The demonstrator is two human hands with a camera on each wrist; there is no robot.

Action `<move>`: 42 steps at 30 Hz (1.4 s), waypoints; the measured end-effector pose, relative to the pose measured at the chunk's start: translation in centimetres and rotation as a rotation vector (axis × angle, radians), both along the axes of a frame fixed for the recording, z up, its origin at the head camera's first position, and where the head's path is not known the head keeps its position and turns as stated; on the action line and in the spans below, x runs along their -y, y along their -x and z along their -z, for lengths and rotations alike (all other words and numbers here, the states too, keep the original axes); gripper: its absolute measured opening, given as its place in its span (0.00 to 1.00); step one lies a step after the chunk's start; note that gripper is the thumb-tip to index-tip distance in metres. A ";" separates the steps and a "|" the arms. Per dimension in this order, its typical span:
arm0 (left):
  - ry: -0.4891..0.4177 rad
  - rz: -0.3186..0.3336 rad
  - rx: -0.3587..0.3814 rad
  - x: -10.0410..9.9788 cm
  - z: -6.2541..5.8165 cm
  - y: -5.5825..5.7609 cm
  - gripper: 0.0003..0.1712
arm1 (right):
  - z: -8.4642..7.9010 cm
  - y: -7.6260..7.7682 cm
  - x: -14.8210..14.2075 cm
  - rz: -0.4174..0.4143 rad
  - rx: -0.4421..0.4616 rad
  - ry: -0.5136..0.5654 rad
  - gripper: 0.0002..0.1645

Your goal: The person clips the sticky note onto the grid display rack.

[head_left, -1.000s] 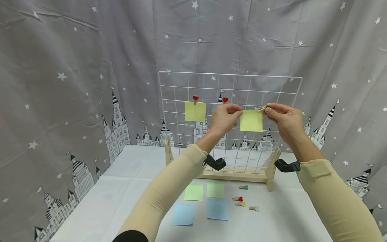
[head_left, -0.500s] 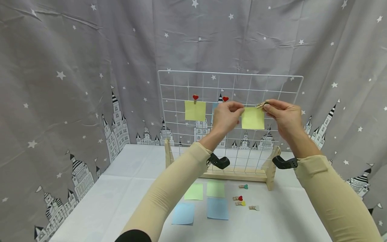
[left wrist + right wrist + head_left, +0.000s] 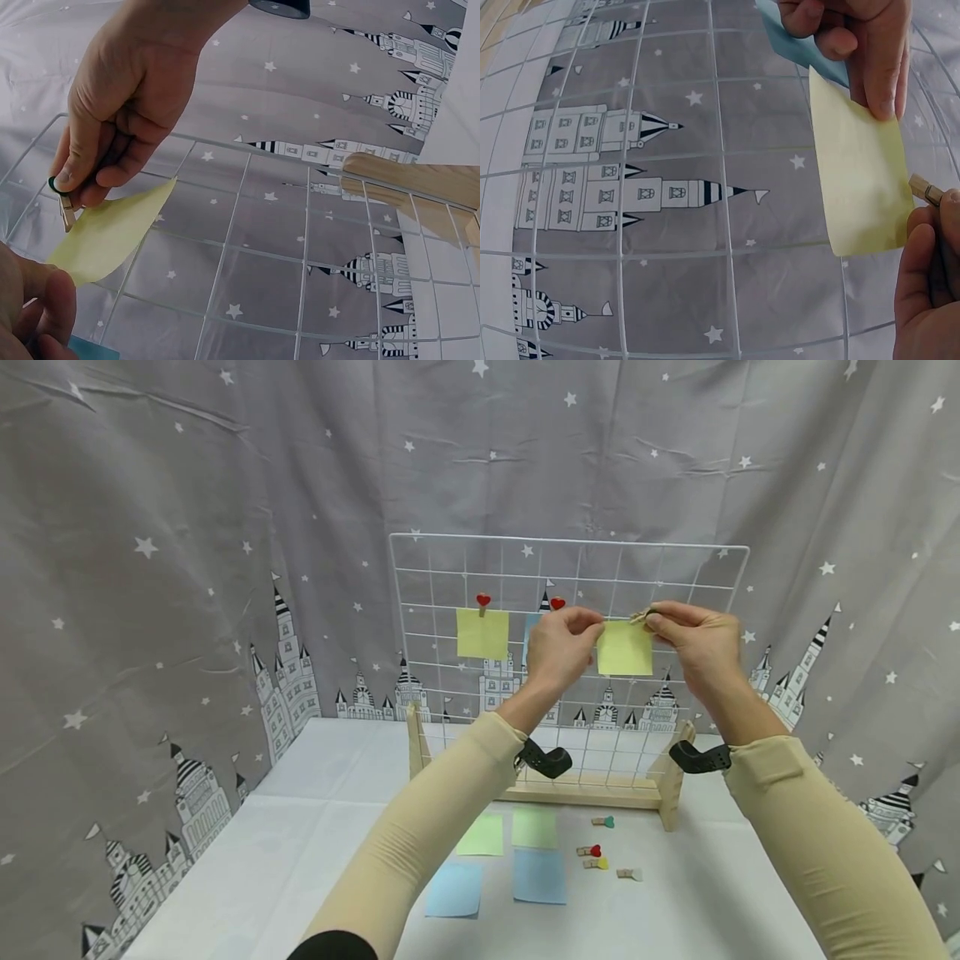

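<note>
In the head view my left hand [image 3: 558, 647] pinches the upper left corner of a yellow sticky note [image 3: 626, 650] in front of a white wire grid [image 3: 570, 540]. My right hand [image 3: 701, 647] pinches a small wooden clothespin [image 3: 640, 616] at the note's upper right corner. A dark green piece shows at its handle end in the left wrist view. The right wrist view has the clothespin [image 3: 926, 189] tip beside the note's edge [image 3: 862, 172]; whether it grips the paper I cannot tell. Another yellow note [image 3: 482, 635] hangs from a red-heart clothespin [image 3: 483, 601].
A blue note [image 3: 531, 635] under a second red-heart clothespin [image 3: 557, 603] is partly hidden by my left hand. The grid stands in a wooden base [image 3: 585, 792]. Before it lie green notes [image 3: 535, 828], blue notes [image 3: 539, 877] and several heart clothespins [image 3: 596, 863] on the white table.
Both hands have risen slightly with the yellow note and the clothespin, and the note sits a touch further right against the grid. The items on the table are unmoved.
</note>
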State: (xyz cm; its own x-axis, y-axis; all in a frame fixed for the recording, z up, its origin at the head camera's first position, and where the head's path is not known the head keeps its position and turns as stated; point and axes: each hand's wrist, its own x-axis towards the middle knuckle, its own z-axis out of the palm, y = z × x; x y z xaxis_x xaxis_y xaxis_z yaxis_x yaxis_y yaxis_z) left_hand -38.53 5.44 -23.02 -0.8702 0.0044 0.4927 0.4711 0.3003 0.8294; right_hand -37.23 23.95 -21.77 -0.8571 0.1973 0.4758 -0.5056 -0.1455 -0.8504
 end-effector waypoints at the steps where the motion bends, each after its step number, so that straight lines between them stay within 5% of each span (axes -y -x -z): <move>1: 0.002 0.000 -0.002 0.0 0.0 0.0 0.05 | 0.0 0.0 0.1 0.014 0.003 -0.011 0.12; 27: 0.025 -0.059 -0.002 -0.4 -0.2 0.0 0.06 | -0.5 -0.9 1.4 0.243 0.073 -0.331 0.09; 33: 0.021 -0.058 0.007 -0.4 -0.2 -0.1 0.06 | -0.3 -1.0 1.7 0.305 0.073 -0.406 0.15; 42: 0.050 -0.084 -0.027 -0.5 -0.3 0.0 0.06 | -0.7 -1.3 1.9 0.352 0.082 -0.409 0.18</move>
State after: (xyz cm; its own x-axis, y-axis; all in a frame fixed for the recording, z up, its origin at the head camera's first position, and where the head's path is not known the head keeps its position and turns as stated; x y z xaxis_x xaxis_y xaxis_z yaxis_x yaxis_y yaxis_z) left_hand -38.50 5.98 -22.76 -0.8548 -0.0430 0.5171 0.4644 0.3809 0.7995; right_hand -35.96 22.04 -21.11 -0.8103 0.2923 0.5079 -0.3933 0.3714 -0.8411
